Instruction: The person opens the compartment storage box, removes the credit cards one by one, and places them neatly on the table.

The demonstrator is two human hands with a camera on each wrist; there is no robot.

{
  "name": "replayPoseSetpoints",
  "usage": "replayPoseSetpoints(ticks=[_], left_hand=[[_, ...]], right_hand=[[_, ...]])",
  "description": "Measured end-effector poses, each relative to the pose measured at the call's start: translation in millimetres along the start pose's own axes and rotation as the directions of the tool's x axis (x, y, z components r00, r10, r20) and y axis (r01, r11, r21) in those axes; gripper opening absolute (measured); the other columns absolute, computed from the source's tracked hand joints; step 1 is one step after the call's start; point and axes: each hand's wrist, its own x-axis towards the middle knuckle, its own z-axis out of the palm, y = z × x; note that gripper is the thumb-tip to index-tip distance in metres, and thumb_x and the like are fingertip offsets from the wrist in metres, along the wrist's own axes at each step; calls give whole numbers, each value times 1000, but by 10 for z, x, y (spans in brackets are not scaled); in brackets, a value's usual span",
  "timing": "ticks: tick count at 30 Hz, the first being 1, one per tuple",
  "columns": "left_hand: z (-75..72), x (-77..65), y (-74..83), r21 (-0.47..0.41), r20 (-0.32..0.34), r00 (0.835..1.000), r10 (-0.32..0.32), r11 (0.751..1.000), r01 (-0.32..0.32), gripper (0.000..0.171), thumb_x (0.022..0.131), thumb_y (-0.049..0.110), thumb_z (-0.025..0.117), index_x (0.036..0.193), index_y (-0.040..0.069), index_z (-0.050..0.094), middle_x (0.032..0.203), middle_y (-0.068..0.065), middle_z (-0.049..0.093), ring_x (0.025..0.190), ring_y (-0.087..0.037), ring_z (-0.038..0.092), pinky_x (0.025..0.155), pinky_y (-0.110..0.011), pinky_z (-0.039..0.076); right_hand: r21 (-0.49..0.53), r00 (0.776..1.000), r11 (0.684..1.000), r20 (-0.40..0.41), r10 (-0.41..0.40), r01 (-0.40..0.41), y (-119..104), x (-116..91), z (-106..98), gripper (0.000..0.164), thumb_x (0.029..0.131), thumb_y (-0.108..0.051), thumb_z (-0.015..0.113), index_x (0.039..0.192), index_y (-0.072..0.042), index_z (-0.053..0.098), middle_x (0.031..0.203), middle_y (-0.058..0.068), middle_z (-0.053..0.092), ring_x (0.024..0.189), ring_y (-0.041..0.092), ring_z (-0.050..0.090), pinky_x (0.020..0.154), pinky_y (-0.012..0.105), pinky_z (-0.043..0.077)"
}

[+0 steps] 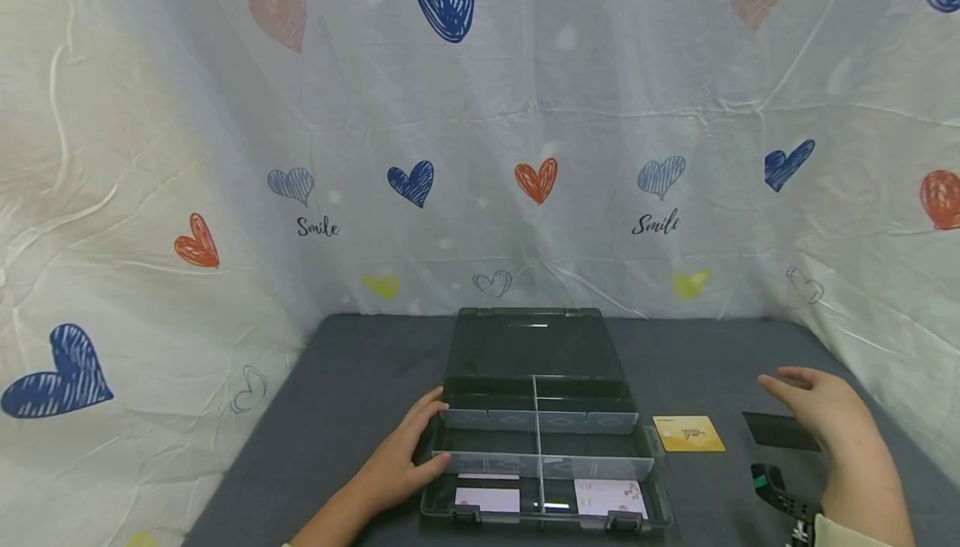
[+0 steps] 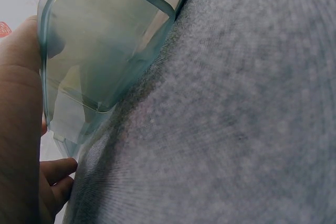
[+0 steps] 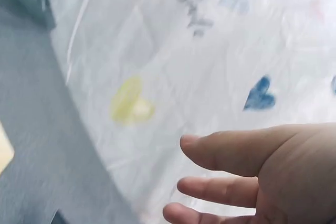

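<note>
One spread grip (left) against box

You are using two hands, one left hand and one right hand. One case is standing open before the middle of the table's back edge, showing six compartments and two latches. Inside, two pale cards are lying in front; a strip behind is leaving a third uncertain. Toward the right edge, one yellow card and one black card are lying.
</note>
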Motion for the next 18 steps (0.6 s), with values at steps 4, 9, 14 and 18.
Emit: replayPoseSetpoints(ticks=[4,9,14,18], left_hand=[[3,-3,-1,-2,1,1000,-1,1000,1,65,93,44,72,149,22,46,168,4,25,149,-26,32,107,-62,39],[8,-4,-14,-1,-1,1000,2,1000,-2,66,93,46,71,149,21,46,168,5,25,149,-26,32,106,-62,39],[12,1,-17,-1,0,1000,2,1000,-2,65,94,46,70,149,21,46,168,5,24,148,-26,33,106,-62,39],[6,0,-9,-2,3,1000,0,1000,0,65,94,46,71,148,21,46,168,5,24,148,-26,33,106,-62,40]], right_hand=[[-17,995,995,26,-101,101,-169,-87,-45,104,96,-76,42,153,11,27,146,44,32,123,63,40,88,68,43],[-49,974,973,12,-226,226,-412,-216,-4,95,100,-68,44,151,12,33,141,44,40,121,61,45,86,65,46],[-62,944,942,4,-330,330,-583,-320,61,84,103,-59,49,148,11,41,135,41,50,116,56,53,81,59,50],[-52,930,928,27,-367,368,-689,-395,113,79,102,-57,54,147,8,44,132,34,57,116,52,56,79,56,51]])
